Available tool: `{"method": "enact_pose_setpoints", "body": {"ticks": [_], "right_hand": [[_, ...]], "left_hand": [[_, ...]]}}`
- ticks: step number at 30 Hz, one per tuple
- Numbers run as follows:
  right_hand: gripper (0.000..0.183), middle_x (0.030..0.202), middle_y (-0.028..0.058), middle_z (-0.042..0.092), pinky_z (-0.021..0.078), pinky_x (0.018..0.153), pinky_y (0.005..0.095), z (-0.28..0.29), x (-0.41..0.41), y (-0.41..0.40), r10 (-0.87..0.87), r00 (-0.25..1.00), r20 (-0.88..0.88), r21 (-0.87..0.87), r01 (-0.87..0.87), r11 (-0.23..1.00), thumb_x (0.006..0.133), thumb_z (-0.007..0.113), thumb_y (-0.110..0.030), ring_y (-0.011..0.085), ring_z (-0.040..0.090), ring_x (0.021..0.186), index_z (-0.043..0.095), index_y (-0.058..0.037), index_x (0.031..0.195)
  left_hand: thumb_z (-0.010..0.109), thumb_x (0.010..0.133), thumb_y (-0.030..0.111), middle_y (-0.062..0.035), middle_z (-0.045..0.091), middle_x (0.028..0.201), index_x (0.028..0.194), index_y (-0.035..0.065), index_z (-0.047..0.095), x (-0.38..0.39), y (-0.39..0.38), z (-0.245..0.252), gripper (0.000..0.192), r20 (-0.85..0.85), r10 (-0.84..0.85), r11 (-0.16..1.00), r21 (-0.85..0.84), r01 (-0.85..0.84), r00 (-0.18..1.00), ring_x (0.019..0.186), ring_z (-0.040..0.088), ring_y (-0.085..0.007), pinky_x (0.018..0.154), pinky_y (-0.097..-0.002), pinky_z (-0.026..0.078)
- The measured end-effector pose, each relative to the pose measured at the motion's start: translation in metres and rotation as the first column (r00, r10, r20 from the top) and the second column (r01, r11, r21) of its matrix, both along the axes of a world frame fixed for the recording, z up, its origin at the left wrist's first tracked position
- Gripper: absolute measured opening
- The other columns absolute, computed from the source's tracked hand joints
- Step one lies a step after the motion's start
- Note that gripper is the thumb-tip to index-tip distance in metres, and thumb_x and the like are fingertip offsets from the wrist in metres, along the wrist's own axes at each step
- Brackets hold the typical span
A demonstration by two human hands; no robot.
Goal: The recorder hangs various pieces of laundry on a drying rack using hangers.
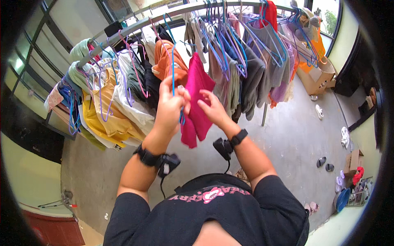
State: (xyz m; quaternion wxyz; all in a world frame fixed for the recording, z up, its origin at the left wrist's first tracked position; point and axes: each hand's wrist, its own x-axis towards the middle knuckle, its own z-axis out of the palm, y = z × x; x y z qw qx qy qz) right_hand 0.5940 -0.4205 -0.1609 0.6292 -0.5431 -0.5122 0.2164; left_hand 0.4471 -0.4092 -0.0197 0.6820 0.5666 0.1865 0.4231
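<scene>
My left hand (170, 104) grips a blue clothes hanger (173, 69), which is seen nearly edge-on and rises above the fist. A bright magenta garment (198, 95) hangs just right of that fist. Whether it sits on the blue hanger or is pinched by the left fingertips cannot be told. At the garment's right side is my right hand (214, 109), its thumb and fingers spread. That hand's fingertips are against or very near the cloth. An orange garment (169, 58) hangs from the rack directly behind my left hand.
A metal clothes rail (172, 13) crosses in front of me, crowded with clothes and hangers. Yellow tops (107, 120) hang left, grey garments (271, 52) right. A cardboard box (317, 78), slippers (321, 162) and a blue basin (342, 200) are on the concrete floor at right.
</scene>
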Motion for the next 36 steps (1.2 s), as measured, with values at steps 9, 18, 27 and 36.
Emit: {"method": "enact_pose_setpoints", "body": {"ticks": [9,18,27,36], "right_hand": [[0.031,0.108,0.0136,0.055,0.0441,0.083,0.0347,-0.030,0.048,-0.072,-0.065,0.959,0.276,-0.166,0.114,0.979,0.081,0.058,-0.027,0.0281,0.053,0.100,0.058,-0.0117,0.107],[0.029,0.097,0.0074,0.064,0.0464,0.079,0.0343,-0.098,0.089,-0.121,-0.101,0.994,0.035,-0.519,0.104,0.848,0.082,0.055,-0.032,0.0240,0.060,0.089,0.061,-0.0131,0.103],[0.028,0.092,0.0131,0.063,0.0471,0.077,0.0331,-0.227,0.068,-0.272,-0.394,0.919,0.011,-0.684,0.294,0.667,0.083,0.055,-0.022,0.0258,0.061,0.087,0.059,-0.0025,0.102],[0.021,0.089,0.0111,0.064,0.0471,0.075,0.0299,-0.145,0.095,-0.289,-0.638,0.767,-0.067,-0.541,0.509,0.669,0.085,0.055,-0.016,0.0188,0.060,0.083,0.061,0.0004,0.097]], "left_hand": [[0.045,0.091,0.016,-0.0080,0.055,0.081,0.123,0.0155,0.032,0.102,0.084,0.010,0.034,-0.160,0.274,0.960,-0.008,-0.279,0.948,0.043,0.050,-0.0125,0.036,-0.0233,0.034],[0.045,0.093,0.019,-0.0139,0.035,0.134,0.141,0.0098,0.015,0.117,0.074,-0.057,0.057,-0.130,0.373,0.885,0.347,-0.311,0.919,0.119,0.038,-0.0224,0.093,-0.0330,0.034],[0.052,0.079,0.006,-0.0221,0.000,0.146,0.138,-0.0082,0.001,0.118,-0.009,-0.131,0.079,0.128,0.289,0.111,0.980,-0.165,0.949,0.136,-0.002,-0.0342,0.108,-0.0402,-0.002],[0.061,0.081,0.012,-0.0147,0.052,0.109,0.115,-0.0033,0.037,0.197,0.073,-0.031,0.044,0.048,0.178,0.956,0.226,-0.184,0.983,0.099,0.053,-0.0209,0.077,-0.0286,0.041]]}}
